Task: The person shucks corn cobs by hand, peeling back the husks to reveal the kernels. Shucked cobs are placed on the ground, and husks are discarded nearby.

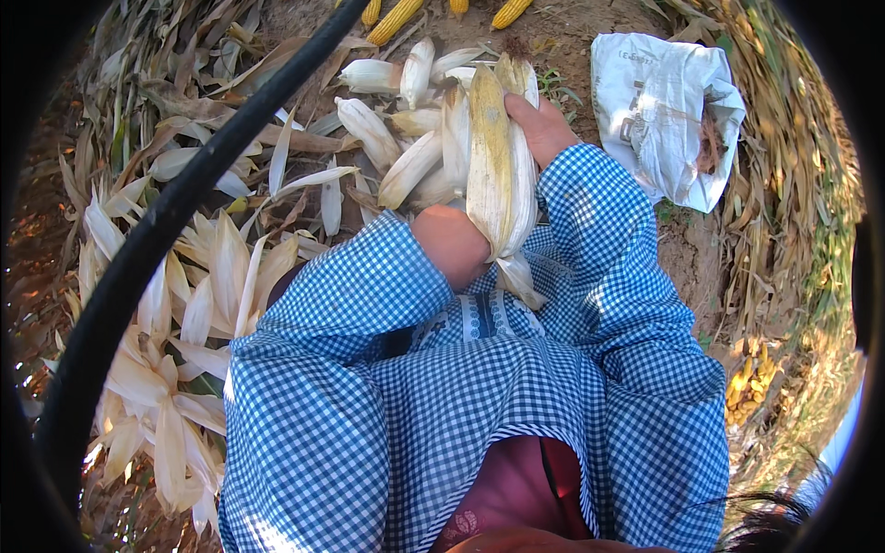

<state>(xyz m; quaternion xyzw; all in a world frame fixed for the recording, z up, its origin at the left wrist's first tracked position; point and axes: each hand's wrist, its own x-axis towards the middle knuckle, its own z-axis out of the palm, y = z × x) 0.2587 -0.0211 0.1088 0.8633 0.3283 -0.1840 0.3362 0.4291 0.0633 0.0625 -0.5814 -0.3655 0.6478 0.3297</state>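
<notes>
An ear of corn in pale, dry husk (489, 159) stands lengthwise in front of my lap, its husk leaves partly parted near the tip. Around its upper side my right hand (546, 128) is closed, the thumb pressing on the husk. My left hand (453, 242) is at the lower end of the same ear, its fingers hidden behind the husk. Below that end a folded bit of husk (520, 280) hangs over my checked apron. Just beyond my left hand lies a pile of unhusked ears (411, 166), some touching one another.
Bare yellow cobs (395, 21) lie on the soil at the far edge. To the right sits a white woven sack (660, 117) with brown corn silk at its mouth. Stripped husks (200, 304) heap up at left. More yellow cobs (750, 383) are at lower right. A black strap-like bar (200, 180) crosses the left.
</notes>
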